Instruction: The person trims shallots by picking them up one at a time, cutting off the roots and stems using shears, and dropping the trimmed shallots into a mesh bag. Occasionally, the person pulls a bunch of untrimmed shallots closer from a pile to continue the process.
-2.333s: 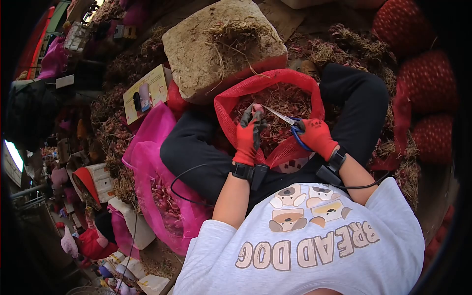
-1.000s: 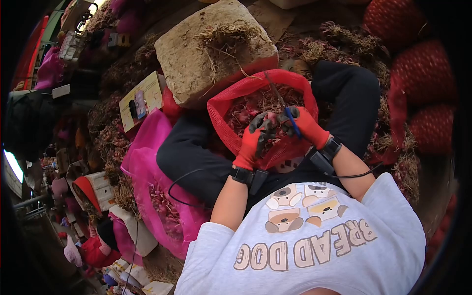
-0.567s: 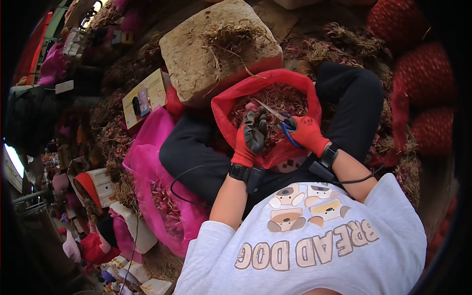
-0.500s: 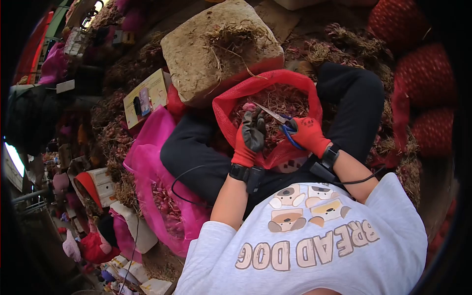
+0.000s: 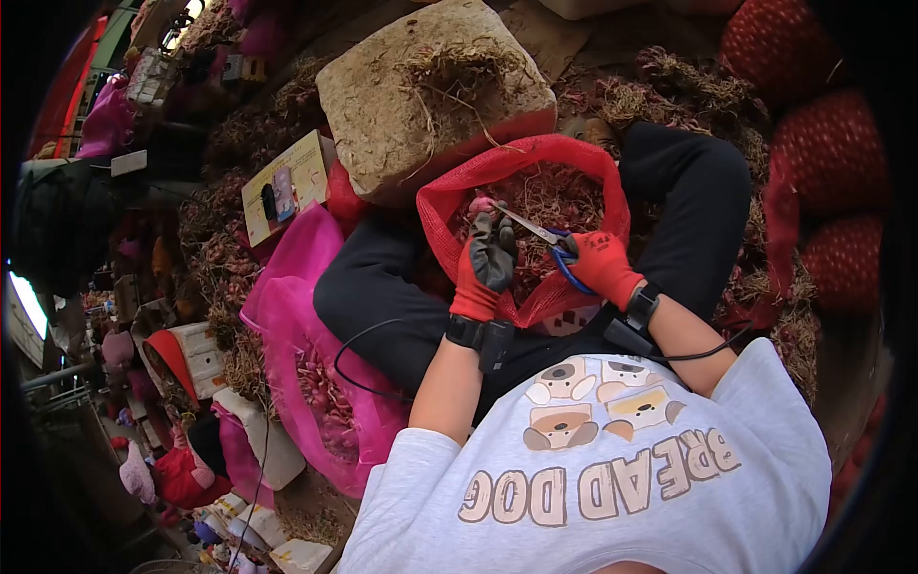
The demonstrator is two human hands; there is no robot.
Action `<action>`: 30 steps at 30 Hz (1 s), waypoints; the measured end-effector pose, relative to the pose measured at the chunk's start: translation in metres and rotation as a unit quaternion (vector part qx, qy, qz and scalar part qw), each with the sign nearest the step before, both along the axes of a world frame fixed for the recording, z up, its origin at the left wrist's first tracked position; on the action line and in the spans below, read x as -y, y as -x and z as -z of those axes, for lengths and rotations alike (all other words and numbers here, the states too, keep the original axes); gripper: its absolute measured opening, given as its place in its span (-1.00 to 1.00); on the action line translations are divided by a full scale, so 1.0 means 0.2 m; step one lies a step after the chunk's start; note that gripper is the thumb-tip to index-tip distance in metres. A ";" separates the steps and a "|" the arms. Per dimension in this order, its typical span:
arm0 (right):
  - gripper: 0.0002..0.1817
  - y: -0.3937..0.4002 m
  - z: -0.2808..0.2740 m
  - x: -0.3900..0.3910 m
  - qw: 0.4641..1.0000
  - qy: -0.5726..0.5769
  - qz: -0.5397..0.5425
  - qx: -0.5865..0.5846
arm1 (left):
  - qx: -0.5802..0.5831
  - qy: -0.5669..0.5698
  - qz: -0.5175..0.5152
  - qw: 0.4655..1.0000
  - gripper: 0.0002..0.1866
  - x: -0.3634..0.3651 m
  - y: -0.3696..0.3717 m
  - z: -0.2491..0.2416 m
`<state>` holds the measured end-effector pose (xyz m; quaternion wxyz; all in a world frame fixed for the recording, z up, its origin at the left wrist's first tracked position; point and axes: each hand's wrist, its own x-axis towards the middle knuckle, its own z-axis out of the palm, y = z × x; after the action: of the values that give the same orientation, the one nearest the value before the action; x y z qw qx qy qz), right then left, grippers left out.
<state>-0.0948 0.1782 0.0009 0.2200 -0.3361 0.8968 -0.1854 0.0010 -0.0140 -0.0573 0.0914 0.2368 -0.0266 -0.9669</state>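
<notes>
My left hand, in a red glove with a dark palm, holds a small pink onion bulb at its fingertips. My right hand, gloved in red, is closed round the blue handles of a pair of scissors. The scissor blades point up and left, with their tips at the bulb. Both hands are over a red mesh bag with its mouth spread wide between my legs. Reddish onions and dry roots lie inside it.
Beyond the bag stands a pale block with dry roots on it. A pink mesh bag of onions lies at my left. A yellowish box is behind it. Full red sacks line the right side.
The scissor blades look slightly more closed at the bulb. Both hands have hardly moved, and the whole view has shifted very slightly.
</notes>
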 end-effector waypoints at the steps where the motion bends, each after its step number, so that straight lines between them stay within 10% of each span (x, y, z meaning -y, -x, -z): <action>1: -0.65 0.00 0.00 0.00 1.000 0.005 0.004 0.004 | 0.003 -0.004 0.003 1.000 -0.75 0.00 0.00 0.00; 10: -0.60 0.07 0.07 -0.02 0.994 0.076 0.059 0.052 | -0.028 0.016 0.011 0.999 -0.74 -0.06 -0.03 0.02; 12: -0.65 0.08 0.00 0.01 0.974 0.184 0.078 0.104 | -0.065 0.226 0.062 0.970 -0.72 -0.08 -0.02 0.01; 18: -0.76 0.13 -0.09 0.11 0.903 0.340 0.083 0.248 | -0.040 0.774 0.142 0.615 -0.68 -0.13 0.00 -0.06; 20: -0.76 0.15 -0.15 0.09 0.922 0.294 0.039 0.249 | -0.117 0.622 0.154 0.759 -0.65 -0.13 -0.01 -0.07; 22: -0.76 0.14 -0.10 0.08 0.944 0.299 0.010 0.139 | -0.197 0.125 0.131 0.964 -0.61 -0.14 -0.06 -0.09; 26: -0.75 0.18 -0.02 0.07 0.970 0.225 0.044 -0.074 | -0.125 0.345 0.204 0.908 -0.57 -0.14 -0.09 -0.26; 30: -0.75 0.14 -0.08 0.03 0.814 0.365 0.154 0.424 | -0.122 0.497 0.220 0.831 -0.58 -0.12 -0.09 -0.19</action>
<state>-0.1230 0.1730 0.0170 0.4077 -0.1377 0.6212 -0.6549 0.0189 0.0097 -0.0198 -0.0157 0.0279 -0.5431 -0.8390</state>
